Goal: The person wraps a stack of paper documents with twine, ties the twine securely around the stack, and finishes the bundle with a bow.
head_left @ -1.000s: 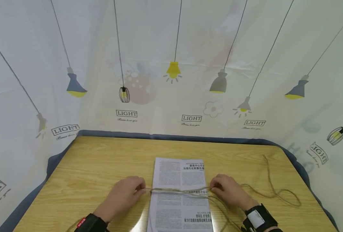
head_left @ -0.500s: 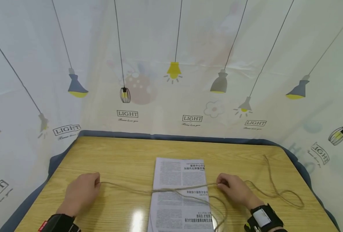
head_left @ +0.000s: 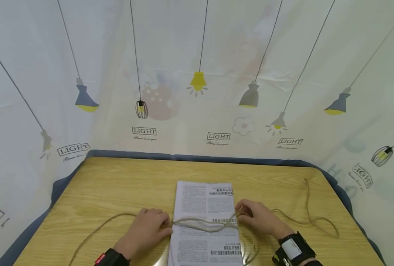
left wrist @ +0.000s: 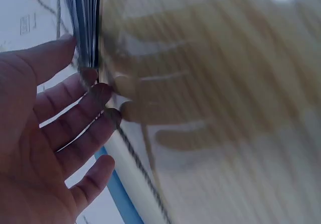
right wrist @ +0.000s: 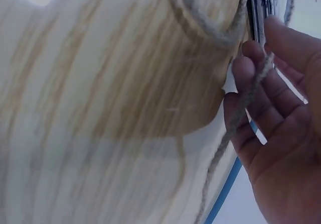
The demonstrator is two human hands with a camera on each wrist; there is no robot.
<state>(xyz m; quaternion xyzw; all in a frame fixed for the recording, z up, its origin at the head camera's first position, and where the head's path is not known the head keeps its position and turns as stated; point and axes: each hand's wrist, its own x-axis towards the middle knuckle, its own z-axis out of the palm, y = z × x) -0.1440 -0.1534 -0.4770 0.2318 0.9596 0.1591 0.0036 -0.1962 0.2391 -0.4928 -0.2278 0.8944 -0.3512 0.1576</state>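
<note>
A folded stack of newspapers (head_left: 203, 199) lies flat on the table, with strands of jute twine (head_left: 210, 231) running loosely across its top. My left hand (head_left: 147, 231) is at the stack's left edge. In the left wrist view its thumb and fingers are apart, and the twine (left wrist: 138, 158) runs over the fingertips. At the right edge, my right hand (head_left: 258, 218) holds the twine between thumb and fingers. The right wrist view has that length of twine (right wrist: 241, 108) slanting across the fingers.
The wood-grain table (head_left: 124, 181) has a dark blue border behind it. To the right, a twine tail (head_left: 311, 218) curls on the tabletop; another length of twine (head_left: 90, 236) trails left. A pale curtain (head_left: 183, 48) printed with lamps hangs behind.
My left hand first drew the twine out to the left, then came back to the stack's left edge. The strands across the paper have gone slack. My right hand has shifted slightly inward.
</note>
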